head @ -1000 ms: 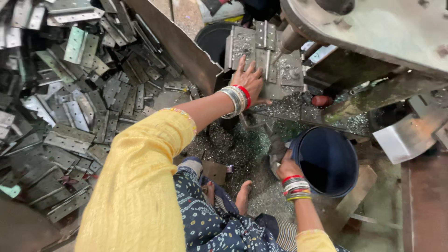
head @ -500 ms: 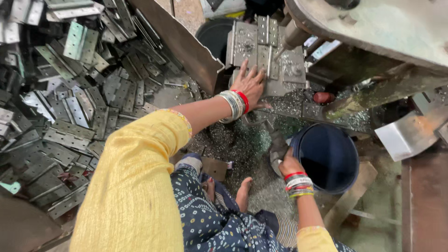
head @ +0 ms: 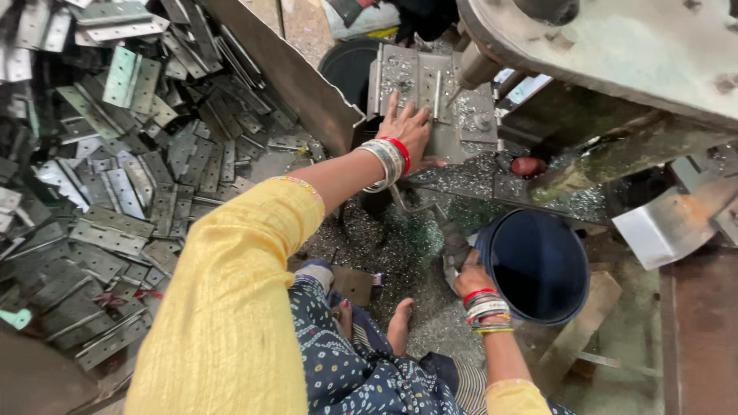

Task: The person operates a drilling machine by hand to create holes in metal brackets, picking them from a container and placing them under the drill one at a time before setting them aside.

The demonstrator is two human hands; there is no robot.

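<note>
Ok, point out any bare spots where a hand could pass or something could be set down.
Free: the floor strip between the foot and the blue bucket, though gritty with shavings, and the rusty plate at far right. Crowded: the pile of metal plates left, and the press bed under the left hand. The right hand grips the bucket rim.

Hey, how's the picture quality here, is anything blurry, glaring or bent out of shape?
Head view: soft, even daylight with no hard shadows; the left hand on the metal plate is sharp; pale glare washes the bent sheet at right; the blue bucket interior falls dark; the wide lens bends the edges, stretching the yellow sleeve.
</note>
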